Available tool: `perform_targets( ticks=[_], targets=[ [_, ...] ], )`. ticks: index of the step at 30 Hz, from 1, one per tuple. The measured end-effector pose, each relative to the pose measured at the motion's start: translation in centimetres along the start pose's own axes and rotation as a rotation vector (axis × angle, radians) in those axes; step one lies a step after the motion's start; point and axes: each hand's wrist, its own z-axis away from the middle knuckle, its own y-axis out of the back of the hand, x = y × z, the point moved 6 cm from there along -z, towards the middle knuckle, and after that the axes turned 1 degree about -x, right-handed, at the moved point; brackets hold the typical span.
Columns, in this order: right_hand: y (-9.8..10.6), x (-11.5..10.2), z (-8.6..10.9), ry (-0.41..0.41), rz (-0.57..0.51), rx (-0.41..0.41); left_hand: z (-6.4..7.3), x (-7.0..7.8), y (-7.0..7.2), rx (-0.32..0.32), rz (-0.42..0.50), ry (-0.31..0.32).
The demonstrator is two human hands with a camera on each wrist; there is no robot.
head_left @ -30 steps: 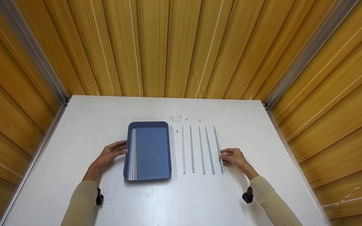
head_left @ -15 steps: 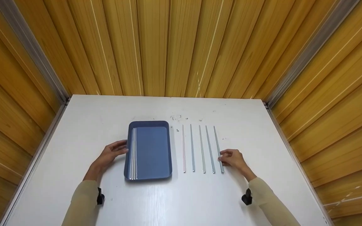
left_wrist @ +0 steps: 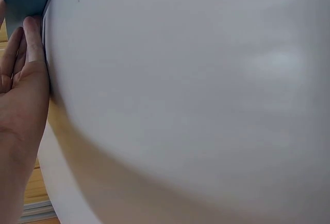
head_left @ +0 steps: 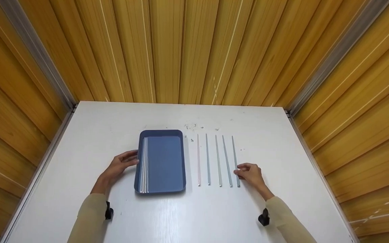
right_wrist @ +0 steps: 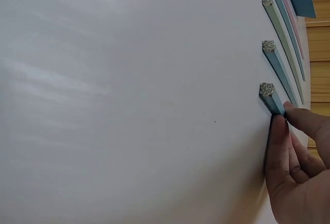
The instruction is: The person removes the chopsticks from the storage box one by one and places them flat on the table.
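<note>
My right hand (head_left: pixel 250 173) pinches the rightmost blue chopstick (head_left: pixel 234 148) between thumb and fingers near its thick end. In the right wrist view that chopstick's patterned silver end (right_wrist: pixel 266 89) points toward the camera, and it lies on or very close to the table. To its left are another blue chopstick (head_left: pixel 227 160), a green one (head_left: pixel 218 162), a blue one (head_left: pixel 208 158) and a pink one (head_left: pixel 198 160), roughly side by side. Several chopsticks (head_left: pixel 145 165) lie along the left wall inside the blue tray (head_left: pixel 159 132). Fairly straight fingers of my left hand (head_left: pixel 118 165) touch the tray's left side.
The white table (head_left: pixel 167 219) carries small dark marks (head_left: pixel 191 127) beyond the chopsticks. Wood-patterned walls (head_left: pixel 167 50) enclose its back and sides. Each wrist bears a small black camera mount (head_left: pixel 109 212).
My right hand has shifted slightly left and toward me. The pinched chopstick's thick end came with it, so it lies closer to parallel with its neighbours. The left hand has stayed at the tray.
</note>
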Motion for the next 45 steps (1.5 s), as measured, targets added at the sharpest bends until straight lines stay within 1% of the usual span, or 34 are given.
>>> perform_targets(
  ticks=[4, 8, 10, 14, 17, 21, 23, 28, 30, 32, 35, 38, 42, 45],
  targets=[
    [0.4, -0.5, 0.0, 0.016, 0.003, 0.022, 0.1, 0.0, 0.0, 0.002, -0.001, 0.004],
    [1.0, -2.0, -0.4, 0.038, 0.008, 0.038, 0.0, 0.1, -0.1, 0.01, -0.029, 0.012],
    [0.9, -3.1, -0.8, 0.042, -0.003, 0.018, 0.0, 0.1, -0.1, 0.009, -0.04, 0.016],
    [-0.2, -5.6, -1.7, 0.061, -0.067, -0.072, 0.0, 0.1, 0.1, 0.018, -0.042, 0.024],
    [-1.7, -8.0, -2.3, 0.104, -0.106, -0.13, 0.1, 0.1, 0.4, 0.026, -0.038, 0.014],
    [-4.5, -11.3, -3.2, 0.179, -0.11, -0.196, 0.4, 0.0, 0.7, 0.014, -0.038, -0.011],
    [-6.0, -12.9, -3.5, 0.216, -0.106, -0.244, 0.5, 0.0, 0.7, 0.01, -0.029, -0.014],
    [-9.4, -15.9, -4.0, 0.249, -0.092, -0.382, 0.2, 0.4, 0.3, -0.019, -0.02, -0.009],
    [-10.5, -16.7, -4.1, 0.245, -0.077, -0.433, -0.1, 0.7, 0.1, -0.039, -0.018, -0.007],
    [-11.9, -17.5, -4.2, 0.249, -0.056, -0.488, -0.2, 0.9, 0.2, -0.042, 0.005, -0.001],
    [-13.9, -18.6, -4.1, 0.252, -0.032, -0.559, -0.5, 1.2, 0.4, -0.03, 0.029, 0.013],
    [-15.7, -19.4, -3.8, 0.259, -0.03, -0.619, -1.0, 1.3, 0.5, -0.025, 0.029, 0.021],
    [-17.9, -19.9, -3.6, 0.261, -0.009, -0.663, -1.4, 1.2, 0.3, -0.037, 0.019, 0.028],
    [-19.9, -20.1, -3.7, 0.236, -0.013, -0.677, -1.5, 1.2, 0.5, -0.032, 0.032, 0.041]
  ],
)
